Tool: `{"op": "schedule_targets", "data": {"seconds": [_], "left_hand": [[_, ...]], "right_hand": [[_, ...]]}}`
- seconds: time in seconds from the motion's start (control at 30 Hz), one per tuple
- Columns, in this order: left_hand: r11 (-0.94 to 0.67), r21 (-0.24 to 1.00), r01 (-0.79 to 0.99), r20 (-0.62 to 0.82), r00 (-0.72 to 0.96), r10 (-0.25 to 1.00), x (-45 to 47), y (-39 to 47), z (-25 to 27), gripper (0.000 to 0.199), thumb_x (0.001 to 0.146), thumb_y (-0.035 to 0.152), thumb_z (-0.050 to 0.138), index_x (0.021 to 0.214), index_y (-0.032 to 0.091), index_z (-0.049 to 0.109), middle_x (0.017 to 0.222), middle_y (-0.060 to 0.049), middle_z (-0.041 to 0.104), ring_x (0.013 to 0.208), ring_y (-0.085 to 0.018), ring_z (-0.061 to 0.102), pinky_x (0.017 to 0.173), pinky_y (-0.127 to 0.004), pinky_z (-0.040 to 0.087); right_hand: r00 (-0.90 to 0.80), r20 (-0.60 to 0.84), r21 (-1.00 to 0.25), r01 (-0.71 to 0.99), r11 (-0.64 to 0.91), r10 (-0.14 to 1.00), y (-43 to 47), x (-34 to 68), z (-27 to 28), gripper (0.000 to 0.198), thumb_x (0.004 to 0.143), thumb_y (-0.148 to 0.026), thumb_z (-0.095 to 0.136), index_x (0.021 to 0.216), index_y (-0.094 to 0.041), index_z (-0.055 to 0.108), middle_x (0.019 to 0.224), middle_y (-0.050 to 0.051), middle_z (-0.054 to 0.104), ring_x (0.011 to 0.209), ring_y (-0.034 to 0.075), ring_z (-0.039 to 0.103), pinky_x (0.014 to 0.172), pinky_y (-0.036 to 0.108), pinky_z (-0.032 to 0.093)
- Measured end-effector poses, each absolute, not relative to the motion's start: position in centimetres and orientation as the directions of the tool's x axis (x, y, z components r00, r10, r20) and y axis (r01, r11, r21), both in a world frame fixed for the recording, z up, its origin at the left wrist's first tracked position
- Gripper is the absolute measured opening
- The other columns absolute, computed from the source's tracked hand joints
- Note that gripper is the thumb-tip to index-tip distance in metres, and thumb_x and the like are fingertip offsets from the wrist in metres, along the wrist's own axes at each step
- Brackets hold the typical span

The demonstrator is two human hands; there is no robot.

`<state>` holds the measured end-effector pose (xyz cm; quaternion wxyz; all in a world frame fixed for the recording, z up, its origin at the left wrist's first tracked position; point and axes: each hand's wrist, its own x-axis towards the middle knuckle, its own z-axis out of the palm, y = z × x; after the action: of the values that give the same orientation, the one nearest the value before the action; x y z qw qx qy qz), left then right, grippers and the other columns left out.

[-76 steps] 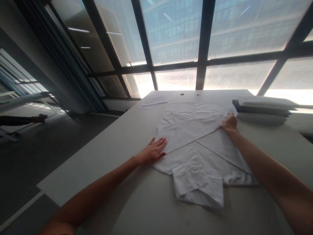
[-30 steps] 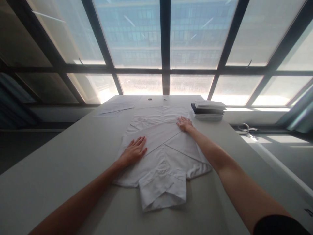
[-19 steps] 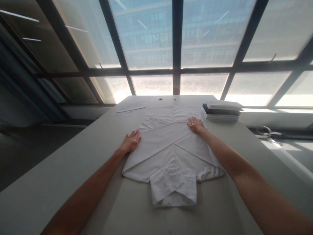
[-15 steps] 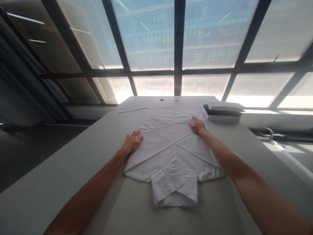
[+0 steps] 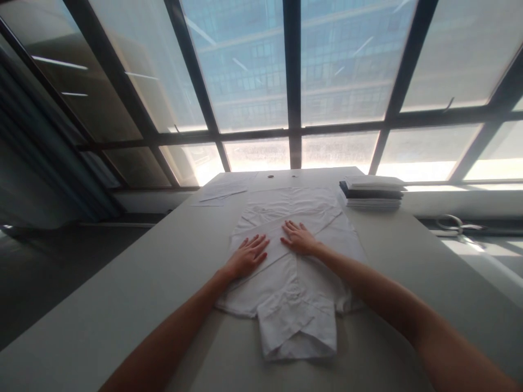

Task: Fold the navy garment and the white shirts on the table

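A white garment, which looks like a shirt, lies spread on the white table in front of me. A folded part of it points towards me, and its far part is gathered in wrinkles. My left hand rests flat on the left middle of the cloth, fingers stretched out. Just to the right, my right hand also lies flat on the cloth with its fingers spread. A short gap separates the two hands. Neither hand grips the fabric, and the cloth beneath the palms is hidden.
At the far right of the table stands a stack of folded cloth, white with a dark layer. Thin white sheets lie at the far left. Large windows rise behind, and a curtain hangs at left.
Both hands have moved inward from the garment's side edges onto its middle: the left to the right, the right to the left and nearer me. The view has tilted slightly.
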<state>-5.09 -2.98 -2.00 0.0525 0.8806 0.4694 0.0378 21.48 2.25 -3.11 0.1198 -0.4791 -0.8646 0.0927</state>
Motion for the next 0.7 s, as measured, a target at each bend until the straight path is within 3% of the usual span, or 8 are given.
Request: {"op": "schedule_targets", "data": {"seconds": [0.27,0.5,0.63,0.7], "left_hand": [[-0.549,0.122,0.827,0.036,0.549,0.835,-5.3,-2.7,-2.3,0.059,0.106,0.054,0.030,0.160,0.029,0.035,0.167,-0.004,0.026,0.155,-0.024,0.022,0.126,-0.050,0.019],[-0.541,0.128,0.831,0.040,0.541,0.840,-5.1,-2.9,-2.0,0.057,0.106,0.051,0.032,0.158,0.029,0.038,0.166,-0.004,0.029,0.155,-0.024,0.024,0.125,-0.050,0.020],[-0.536,0.128,0.834,0.031,0.537,0.843,-5.0,-2.8,-2.0,0.056,0.107,0.050,0.032,0.159,0.030,0.036,0.167,-0.004,0.027,0.155,-0.025,0.023,0.125,-0.051,0.019],[-0.541,0.120,0.833,0.025,0.542,0.840,-5.0,-2.8,-2.0,0.056,0.107,0.051,0.031,0.159,0.033,0.035,0.167,-0.003,0.026,0.155,-0.025,0.022,0.125,-0.052,0.020]], "right_hand": [[-0.123,0.036,-0.157,0.979,0.127,0.992,7.7,32.6,-3.3,0.062,0.106,-0.042,0.029,0.161,-0.015,0.028,0.170,0.012,0.019,0.156,0.024,0.017,0.124,0.051,0.014],[-0.035,0.075,-0.158,0.986,0.047,0.997,7.6,33.5,-3.8,0.064,0.104,-0.042,0.028,0.161,-0.013,0.030,0.169,0.015,0.023,0.155,0.025,0.021,0.123,0.052,0.016],[0.062,0.219,-0.126,0.991,-0.035,0.974,6.4,31.6,-2.8,0.063,0.100,-0.032,0.033,0.159,-0.009,0.034,0.166,0.022,0.028,0.155,0.031,0.019,0.121,0.060,0.013],[0.020,0.272,-0.138,0.990,0.018,0.962,5.4,29.0,-2.0,0.063,0.098,-0.024,0.036,0.158,-0.008,0.035,0.165,0.023,0.027,0.156,0.032,0.017,0.122,0.060,0.011]]}}
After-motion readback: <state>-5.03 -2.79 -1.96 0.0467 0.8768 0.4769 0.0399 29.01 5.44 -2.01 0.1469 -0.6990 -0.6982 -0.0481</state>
